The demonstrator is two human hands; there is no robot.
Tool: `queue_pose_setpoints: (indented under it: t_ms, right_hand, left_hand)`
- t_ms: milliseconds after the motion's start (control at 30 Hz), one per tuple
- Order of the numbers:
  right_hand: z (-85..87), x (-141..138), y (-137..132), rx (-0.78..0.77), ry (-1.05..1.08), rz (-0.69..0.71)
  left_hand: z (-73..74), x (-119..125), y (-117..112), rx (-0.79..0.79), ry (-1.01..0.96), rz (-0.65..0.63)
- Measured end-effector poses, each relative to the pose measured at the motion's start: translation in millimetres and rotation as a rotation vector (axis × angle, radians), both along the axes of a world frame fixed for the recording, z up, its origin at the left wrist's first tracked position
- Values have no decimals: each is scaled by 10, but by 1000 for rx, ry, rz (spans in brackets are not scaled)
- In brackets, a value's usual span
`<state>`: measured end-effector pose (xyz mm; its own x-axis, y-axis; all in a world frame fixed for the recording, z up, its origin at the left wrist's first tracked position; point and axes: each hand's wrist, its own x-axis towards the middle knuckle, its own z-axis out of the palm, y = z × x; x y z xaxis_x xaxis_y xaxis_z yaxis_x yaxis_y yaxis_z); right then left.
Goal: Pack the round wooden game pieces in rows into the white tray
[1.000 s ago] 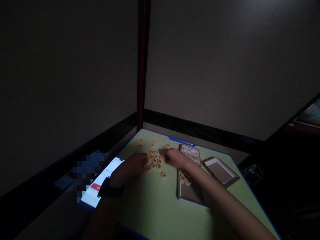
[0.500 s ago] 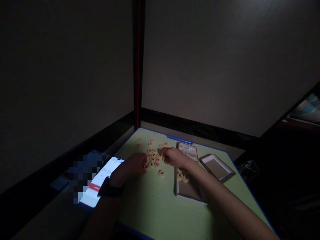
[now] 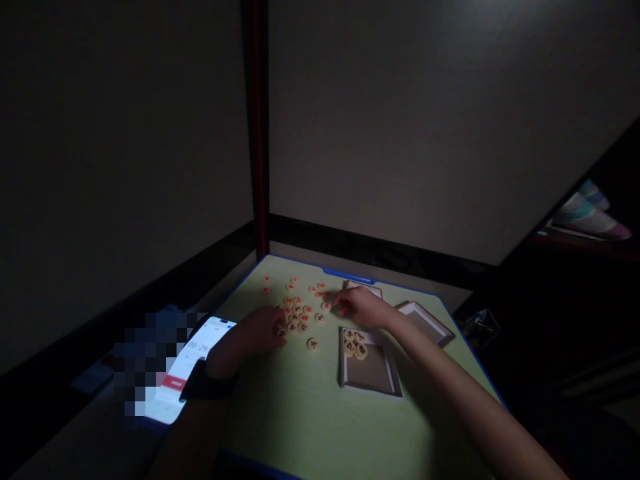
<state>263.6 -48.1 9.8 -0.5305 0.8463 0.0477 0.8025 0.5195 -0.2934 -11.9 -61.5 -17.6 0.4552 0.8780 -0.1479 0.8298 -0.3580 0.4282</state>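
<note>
Round wooden Chinese chess pieces [image 3: 294, 317] with red or black characters lie in a loose cluster on the light green table [image 3: 300, 413]. At the cluster's left edge, my left hand [image 3: 260, 331] has its thumb and fingers around a black-marked piece [image 3: 281, 331]; whether it is lifted cannot be made out. My right hand [image 3: 364, 305] hovers at the right side of the cluster with bent, slightly parted fingers, beside a red-marked piece [image 3: 326, 306]. Nothing shows in its fingers. Several black-marked pieces [image 3: 355, 343] sit in the far left corner of a shallow box [image 3: 373, 392].
A box lid or tray [image 3: 443, 339] lies at the right, and a patterned card or box [image 3: 373, 291] is partly behind my right hand. A lit phone [image 3: 197, 357] showing a timer is left of my wrist. Walls [image 3: 380, 153] rise behind the table.
My right hand has shifted off the cluster toward the right, uncovering red-marked pieces and one black-marked piece. My left hand stays at the cluster's left edge. The whole view has slid slightly left.
</note>
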Motion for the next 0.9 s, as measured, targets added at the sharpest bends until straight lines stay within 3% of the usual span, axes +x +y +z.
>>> queue_pose_setpoints:
  t_ms: [133,400,900]
  right_hand:
    - [-65,-105,10,-53,24,13]
    - [-232,-430,7,4,-73,42]
    - [-169,-388,22,-11,-134,31]
  left_hand:
    - [-11,-2,7,-26,-18,-10]
    - [-79,-19,47,-20,-26,15]
    - [3,-21,7,-39,-39,48]
